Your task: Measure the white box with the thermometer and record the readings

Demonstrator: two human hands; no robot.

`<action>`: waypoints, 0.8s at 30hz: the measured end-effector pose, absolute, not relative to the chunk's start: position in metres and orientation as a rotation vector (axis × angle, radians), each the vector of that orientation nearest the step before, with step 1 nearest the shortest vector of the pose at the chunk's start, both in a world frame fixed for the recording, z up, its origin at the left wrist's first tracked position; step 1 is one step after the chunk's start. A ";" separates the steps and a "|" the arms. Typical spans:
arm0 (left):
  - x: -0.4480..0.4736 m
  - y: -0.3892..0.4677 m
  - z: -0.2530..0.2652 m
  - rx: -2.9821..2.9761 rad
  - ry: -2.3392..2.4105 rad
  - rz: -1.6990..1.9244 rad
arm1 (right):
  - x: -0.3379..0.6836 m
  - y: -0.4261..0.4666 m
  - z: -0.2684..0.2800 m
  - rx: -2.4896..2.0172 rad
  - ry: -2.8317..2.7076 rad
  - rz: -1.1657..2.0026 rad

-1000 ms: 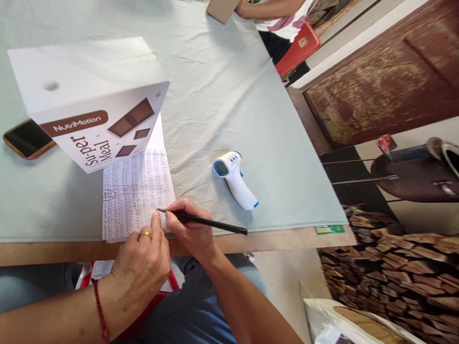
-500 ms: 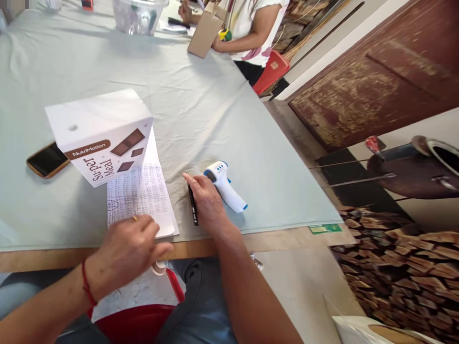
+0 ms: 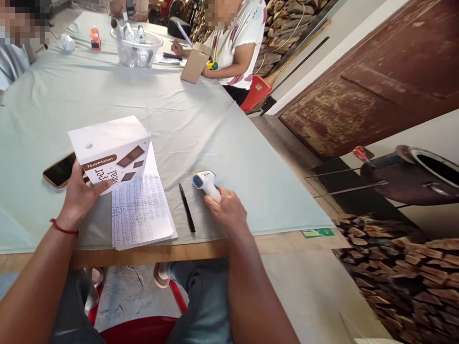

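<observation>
My left hand (image 3: 79,193) grips the lower near corner of a white NutriMotion box (image 3: 111,138), thumb across its printed front. The box stands at the far end of some handwritten sheets of paper (image 3: 143,215). My right hand (image 3: 229,208) is closed around the handle of a white and blue infrared thermometer (image 3: 207,182), whose head points left and away from me. Between the papers and that hand lies a black pen (image 3: 187,208), touched by neither hand. Behind my left hand a smartphone (image 3: 59,171) rests on the tablecloth, partly hidden by the box.
Across the table a person in a patterned white shirt (image 3: 247,28) holds a cardboard box (image 3: 195,64). A clear tub of bottles (image 3: 139,52) and an orange object (image 3: 95,39) stand far back. Another person sits far left. Stacked firewood (image 3: 405,277) lies right of the table.
My right hand has let go of the pen, now on the cloth, and taken the thermometer. My left hand has moved from over the papers to the white box. The view has tilted up.
</observation>
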State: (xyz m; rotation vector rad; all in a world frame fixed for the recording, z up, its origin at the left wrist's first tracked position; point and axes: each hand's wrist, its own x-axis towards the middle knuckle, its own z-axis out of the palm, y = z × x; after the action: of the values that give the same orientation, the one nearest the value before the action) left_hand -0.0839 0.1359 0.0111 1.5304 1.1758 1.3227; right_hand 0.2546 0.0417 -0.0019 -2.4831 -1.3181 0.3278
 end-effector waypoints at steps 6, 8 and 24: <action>-0.082 0.138 0.007 1.504 1.370 1.402 | 0.185 0.043 0.007 -1.510 -0.997 0.830; -0.081 0.137 0.009 1.448 1.385 1.444 | 0.164 0.040 0.010 -1.255 -0.948 0.996; -0.070 0.127 0.015 1.443 1.256 1.188 | 0.128 0.038 -0.006 -1.088 -0.933 1.432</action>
State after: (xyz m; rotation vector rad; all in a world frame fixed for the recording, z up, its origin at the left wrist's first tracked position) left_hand -0.0699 0.1265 0.0147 1.4434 1.2563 1.1884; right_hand 0.1283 0.0375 -0.0056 -1.0879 -0.9328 1.4315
